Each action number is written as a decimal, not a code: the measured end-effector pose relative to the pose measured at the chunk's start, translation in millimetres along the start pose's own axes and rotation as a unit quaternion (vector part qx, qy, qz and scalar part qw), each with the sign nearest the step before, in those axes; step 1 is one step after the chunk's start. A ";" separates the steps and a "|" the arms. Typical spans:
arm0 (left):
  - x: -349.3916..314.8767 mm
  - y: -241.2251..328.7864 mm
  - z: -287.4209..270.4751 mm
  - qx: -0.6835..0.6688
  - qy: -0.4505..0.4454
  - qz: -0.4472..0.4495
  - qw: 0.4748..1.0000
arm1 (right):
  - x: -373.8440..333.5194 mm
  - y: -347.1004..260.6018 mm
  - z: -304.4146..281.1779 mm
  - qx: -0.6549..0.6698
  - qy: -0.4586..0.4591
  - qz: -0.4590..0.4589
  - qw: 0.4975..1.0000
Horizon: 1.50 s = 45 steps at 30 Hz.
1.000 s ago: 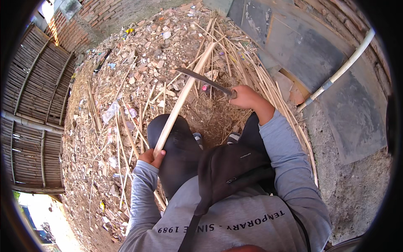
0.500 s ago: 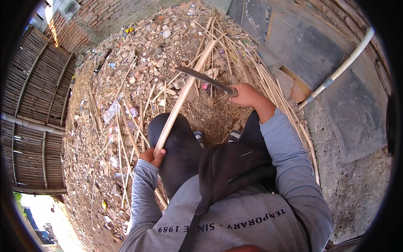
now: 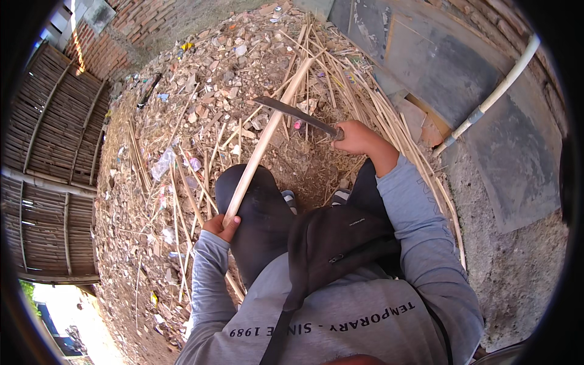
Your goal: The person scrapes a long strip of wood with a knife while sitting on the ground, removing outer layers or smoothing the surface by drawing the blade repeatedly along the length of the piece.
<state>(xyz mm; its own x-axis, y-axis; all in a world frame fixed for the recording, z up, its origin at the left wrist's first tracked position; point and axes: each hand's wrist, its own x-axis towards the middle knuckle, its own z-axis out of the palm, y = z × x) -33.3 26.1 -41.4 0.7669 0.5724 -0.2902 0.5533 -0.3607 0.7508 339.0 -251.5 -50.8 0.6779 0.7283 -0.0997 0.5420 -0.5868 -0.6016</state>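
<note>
Reaching forward and slightly right from the left hand (image 3: pixel 220 229), a long pale wooden strip (image 3: pixel 260 151) slants over the left thigh (image 3: pixel 261 213), out above the rubble-strewn ground (image 3: pixel 210 106). The left fingers are wrapped round its near end. The right hand (image 3: pixel 356 139) has its fingers curled round the handle of a dark knife (image 3: pixel 304 117), whose blade crosses the strip toward its far end; whether they touch is unclear. The right hand is nearer that crossing. The strip looks flat, straight-edged and cream to light tan.
</note>
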 end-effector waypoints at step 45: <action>-6.2 17.8 0.9 0.037 0.028 0.020 0.999 | -1.1 -1.1 -1.2 0.028 -0.012 -0.002 1.000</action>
<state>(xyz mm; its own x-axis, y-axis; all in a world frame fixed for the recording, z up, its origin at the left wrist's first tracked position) -27.9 15.5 -26.8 0.7699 0.5969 -0.2257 0.5471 -0.4352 0.7150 338.2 -252.1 -49.1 0.6643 0.7385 -0.1157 0.5147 -0.5642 -0.6456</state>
